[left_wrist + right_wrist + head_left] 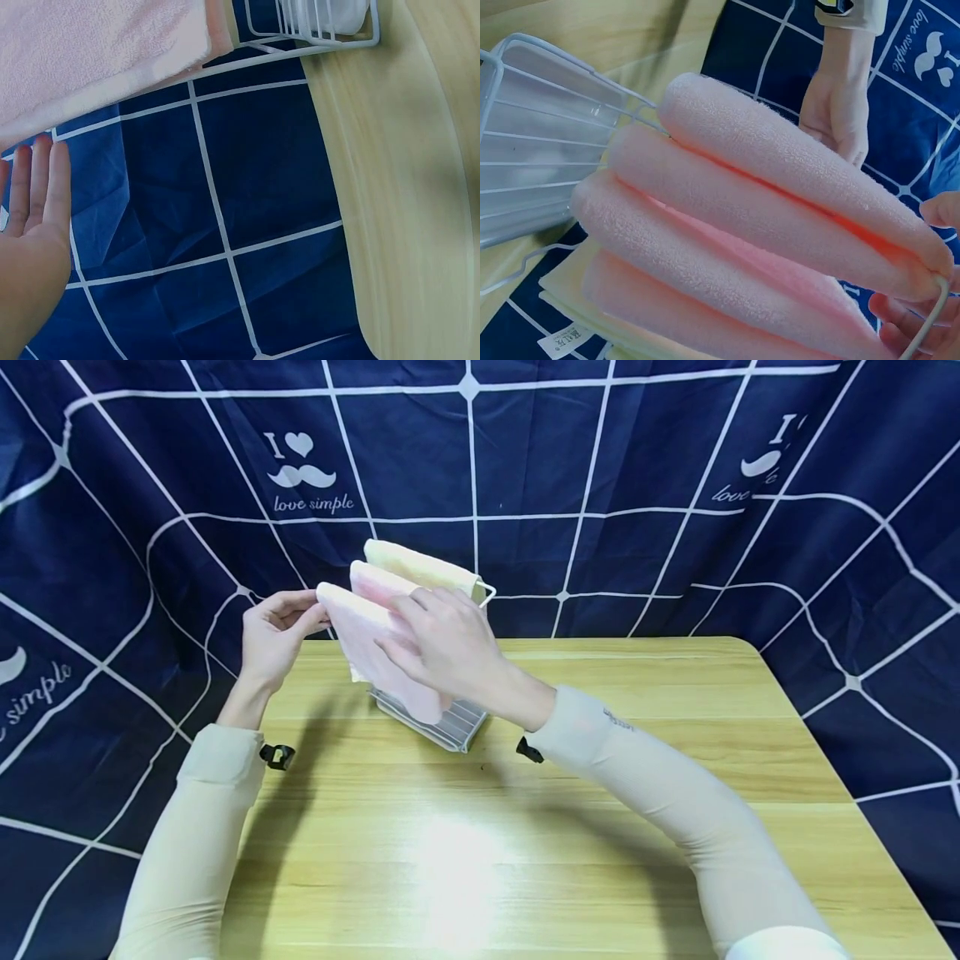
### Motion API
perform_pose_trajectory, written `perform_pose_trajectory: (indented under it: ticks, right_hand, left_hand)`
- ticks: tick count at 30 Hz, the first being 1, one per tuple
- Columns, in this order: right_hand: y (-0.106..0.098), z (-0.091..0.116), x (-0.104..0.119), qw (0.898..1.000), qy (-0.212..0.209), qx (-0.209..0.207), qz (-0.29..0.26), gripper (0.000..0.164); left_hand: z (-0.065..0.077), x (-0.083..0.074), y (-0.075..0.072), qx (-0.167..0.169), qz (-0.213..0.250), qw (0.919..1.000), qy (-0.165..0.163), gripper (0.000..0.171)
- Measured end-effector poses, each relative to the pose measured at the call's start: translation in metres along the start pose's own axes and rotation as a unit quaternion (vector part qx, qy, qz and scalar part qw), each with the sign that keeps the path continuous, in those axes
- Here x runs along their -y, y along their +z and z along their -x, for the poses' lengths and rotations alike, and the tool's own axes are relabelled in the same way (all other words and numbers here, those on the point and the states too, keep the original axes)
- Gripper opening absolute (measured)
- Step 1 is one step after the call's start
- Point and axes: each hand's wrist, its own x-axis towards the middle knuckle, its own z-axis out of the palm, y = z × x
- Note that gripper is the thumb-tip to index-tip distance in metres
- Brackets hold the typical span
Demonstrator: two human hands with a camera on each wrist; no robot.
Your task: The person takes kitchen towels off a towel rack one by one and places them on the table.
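Several pink towels hang folded over a white wire rack, the front pink towel (378,647) nearest me and a pale yellow towel (420,564) at the back. At the front towel's left upper end, my left hand (273,635) pinches the edge between thumb and forefinger; its other fingers (37,180) look nearly straight in the left wrist view. My right hand (450,631) lies across the front towel. In the right wrist view its thumb (943,210) and curled fingers (904,322) sit either side of the towel end, gripping it. The towels' inner folds are partly hidden.
Below the towels, a white wire basket (551,150) with a tray in it stands on the wooden table (600,777). A wire end (487,592) sticks out beside the yellow towel. Dark blue patterned cloth (525,460) hangs round the table's back and sides.
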Motion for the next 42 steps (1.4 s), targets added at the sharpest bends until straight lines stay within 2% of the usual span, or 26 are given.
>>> perform_pose_trajectory:
  ticks: [5,16,22,27,31,37,42]
  right_hand:
    - [0.002,-0.005,0.001,1.000,0.002,0.009,-0.001,0.036]
    - [0.006,-0.012,0.004,1.000,0.015,0.022,0.008,0.030]
    - [0.002,-0.017,0.007,0.997,0.031,0.068,0.020,0.030]
    - [0.001,-0.019,0.009,0.994,0.046,0.091,0.027,0.028]
    - [0.002,-0.019,0.009,0.995,0.050,0.085,0.022,0.024]
    - [0.004,-0.018,0.007,0.996,0.053,0.069,-0.002,0.019]
    - [0.006,-0.016,0.008,0.996,0.061,0.050,-0.030,0.018]
  left_hand:
    - [-0.003,0.001,-0.001,0.006,0.032,0.9995,0.001,0.030]
    - [-0.007,0.001,0.000,0.017,0.012,0.9996,-0.018,0.036]
    - [-0.007,0.000,0.000,0.021,0.019,0.9992,-0.027,0.037]
    - [-0.008,0.001,0.001,0.023,0.003,0.9991,-0.036,0.039]
    - [-0.010,0.003,0.002,0.030,0.016,0.9987,-0.038,0.037]
    - [-0.011,0.005,0.002,0.027,0.033,0.9983,-0.039,0.016]
    - [-0.010,0.005,0.002,0.022,0.020,0.9988,-0.038,0.018]
